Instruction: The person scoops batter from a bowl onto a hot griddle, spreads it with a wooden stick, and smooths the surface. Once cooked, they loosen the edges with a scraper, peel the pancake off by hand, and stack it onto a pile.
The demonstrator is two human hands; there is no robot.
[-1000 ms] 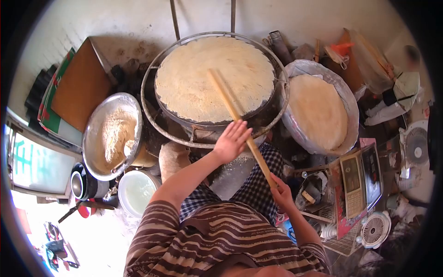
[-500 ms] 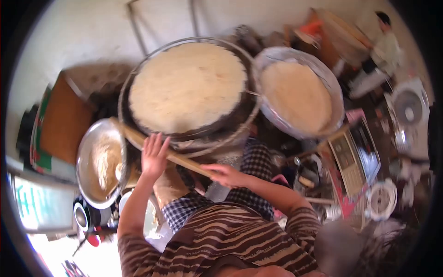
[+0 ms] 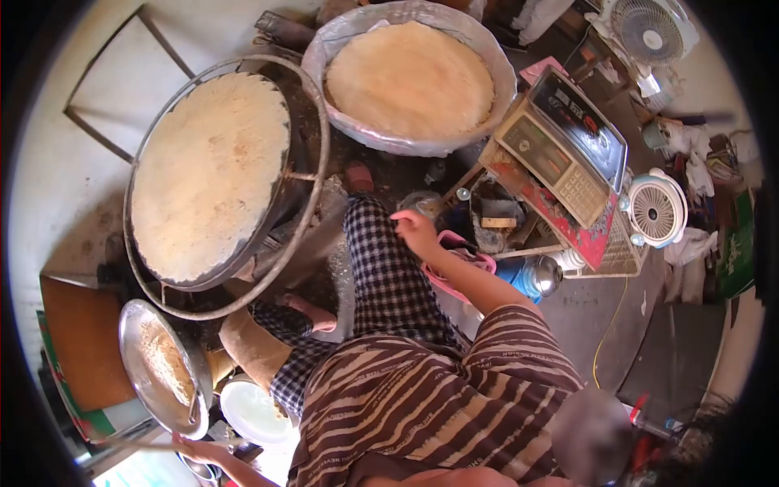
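At the lower left my left hand is closed round a long wooden stick, just below a metal bowl of pale flour or dough. My right hand hangs above my checked trouser leg, holding nothing, with its fingers loosely bent and partly apart. A large round griddle inside a metal ring carries a thin pale flatbread that covers nearly all of its surface. Beyond my knee stands a wide plastic-lined basin with a round, light brown stack of flatbread in it.
To the right, a weighing scale sits on a red-covered stand, with a small white fan beside it. A blue flask is near my right forearm. A white basin lies by my left leg. A larger fan stands at the back.
My right hand has let go of the wooden stick and moved over my thigh. My left hand has carried the stick down to the lower left. The view has turned right.
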